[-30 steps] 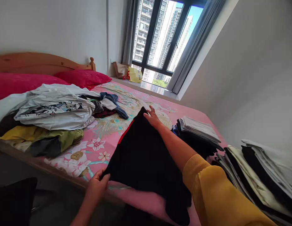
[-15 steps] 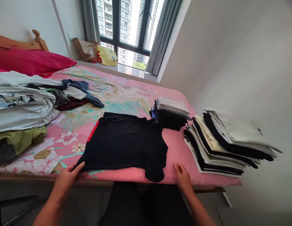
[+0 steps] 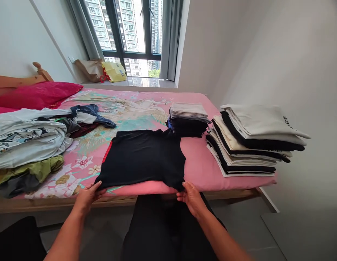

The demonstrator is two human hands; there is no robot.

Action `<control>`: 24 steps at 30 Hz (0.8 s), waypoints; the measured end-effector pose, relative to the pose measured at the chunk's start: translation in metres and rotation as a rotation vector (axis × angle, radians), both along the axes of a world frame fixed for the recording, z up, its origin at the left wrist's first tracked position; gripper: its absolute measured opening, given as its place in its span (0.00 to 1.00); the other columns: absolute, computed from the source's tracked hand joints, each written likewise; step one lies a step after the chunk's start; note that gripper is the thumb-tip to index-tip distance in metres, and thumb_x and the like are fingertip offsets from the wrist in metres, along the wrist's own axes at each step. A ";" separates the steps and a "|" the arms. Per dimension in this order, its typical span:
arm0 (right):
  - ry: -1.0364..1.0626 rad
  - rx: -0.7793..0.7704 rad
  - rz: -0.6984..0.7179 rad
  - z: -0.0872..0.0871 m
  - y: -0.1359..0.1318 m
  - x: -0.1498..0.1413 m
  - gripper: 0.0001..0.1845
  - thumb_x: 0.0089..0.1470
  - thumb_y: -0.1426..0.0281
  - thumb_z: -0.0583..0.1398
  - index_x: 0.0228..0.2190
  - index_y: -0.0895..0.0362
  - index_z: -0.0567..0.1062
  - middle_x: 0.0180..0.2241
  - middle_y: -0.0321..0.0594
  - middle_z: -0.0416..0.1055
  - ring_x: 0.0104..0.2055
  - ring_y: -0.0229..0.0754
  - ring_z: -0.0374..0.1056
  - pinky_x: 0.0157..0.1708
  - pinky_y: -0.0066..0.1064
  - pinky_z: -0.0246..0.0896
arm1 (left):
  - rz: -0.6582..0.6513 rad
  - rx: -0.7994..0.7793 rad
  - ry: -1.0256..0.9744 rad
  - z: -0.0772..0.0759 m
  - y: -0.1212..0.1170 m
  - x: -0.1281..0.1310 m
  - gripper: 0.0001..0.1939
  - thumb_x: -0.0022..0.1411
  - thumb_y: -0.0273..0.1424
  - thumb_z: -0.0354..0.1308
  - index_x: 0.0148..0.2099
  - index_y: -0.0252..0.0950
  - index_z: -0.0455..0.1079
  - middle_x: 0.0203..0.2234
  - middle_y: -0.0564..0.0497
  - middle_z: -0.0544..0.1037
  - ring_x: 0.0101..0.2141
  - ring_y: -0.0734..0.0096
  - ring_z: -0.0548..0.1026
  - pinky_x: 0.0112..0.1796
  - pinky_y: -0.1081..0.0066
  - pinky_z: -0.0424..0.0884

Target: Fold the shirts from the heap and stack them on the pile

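A black shirt lies flat near the front edge of the bed, with a strip of red along its left end. My left hand pinches its near left corner between thumb and fingers. At the near right corner, by what looks like a sleeve, my right hand grips the cloth with thumb on top and fingers curled beneath. Both hands are at the mattress edge, and the shirt rests on the pink flowered sheet.
A loose heap of clothes lies to the left. At right rises a tall stack of folded clothes; a smaller folded stack sits behind the shirt. Farther back are a red pillow and a yellow bag. A black chair stands lower left.
The shirt went from being stretched out by both hands to lying flat on the bed. My right hand left its far edge, came back and took the near right corner. The view swung right.
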State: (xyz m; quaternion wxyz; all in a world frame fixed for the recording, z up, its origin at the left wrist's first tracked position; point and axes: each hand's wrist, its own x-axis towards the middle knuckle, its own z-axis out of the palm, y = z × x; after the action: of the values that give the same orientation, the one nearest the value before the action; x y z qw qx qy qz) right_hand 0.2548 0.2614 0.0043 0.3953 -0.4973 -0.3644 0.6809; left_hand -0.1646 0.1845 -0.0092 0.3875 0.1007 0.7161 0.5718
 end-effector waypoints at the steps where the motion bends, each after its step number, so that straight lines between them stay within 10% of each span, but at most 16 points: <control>1: 0.061 -0.104 -0.013 -0.003 -0.003 0.006 0.14 0.45 0.58 0.60 0.27 0.53 0.64 0.23 0.31 0.66 0.23 0.38 0.66 0.23 0.30 0.63 | 0.002 -0.009 0.002 0.000 0.000 0.000 0.15 0.47 0.24 0.65 0.36 0.35 0.65 0.29 0.50 0.75 0.22 0.67 0.78 0.23 0.71 0.75; 6: 0.081 -0.177 -0.161 -0.013 -0.014 0.036 0.18 0.39 0.62 0.66 0.30 0.55 0.66 0.30 0.37 0.73 0.29 0.36 0.70 0.28 0.26 0.65 | 0.007 -0.022 0.012 -0.003 0.002 -0.002 0.13 0.49 0.25 0.64 0.37 0.35 0.64 0.30 0.51 0.75 0.22 0.70 0.77 0.25 0.71 0.75; 13: -0.080 -0.144 0.094 -0.002 -0.005 0.001 0.23 0.45 0.50 0.61 0.34 0.56 0.73 0.34 0.42 0.73 0.37 0.42 0.70 0.26 0.27 0.65 | 0.029 -0.028 -0.005 0.004 0.002 0.004 0.11 0.52 0.24 0.62 0.37 0.35 0.64 0.30 0.52 0.74 0.23 0.70 0.77 0.23 0.72 0.74; 20: 0.182 0.014 -0.284 0.011 0.007 -0.010 0.10 0.46 0.62 0.58 0.30 0.52 0.64 0.25 0.31 0.70 0.25 0.37 0.69 0.27 0.31 0.69 | 0.010 -0.043 -0.011 0.007 0.000 0.006 0.11 0.52 0.25 0.62 0.36 0.34 0.64 0.28 0.52 0.74 0.23 0.71 0.77 0.24 0.74 0.73; 24: -0.082 -0.151 0.094 -0.001 0.002 0.021 0.10 0.41 0.67 0.60 0.28 0.54 0.63 0.19 0.30 0.68 0.15 0.34 0.64 0.15 0.26 0.63 | 0.019 -0.010 -0.020 0.003 0.000 0.002 0.10 0.52 0.25 0.62 0.35 0.34 0.64 0.27 0.53 0.74 0.23 0.70 0.77 0.24 0.73 0.74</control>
State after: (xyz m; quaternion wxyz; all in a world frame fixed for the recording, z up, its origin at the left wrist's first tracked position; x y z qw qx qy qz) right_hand 0.2760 0.2630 0.0033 0.3091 -0.5354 -0.3509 0.7034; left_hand -0.1628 0.1843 -0.0061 0.3895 0.0862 0.7161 0.5727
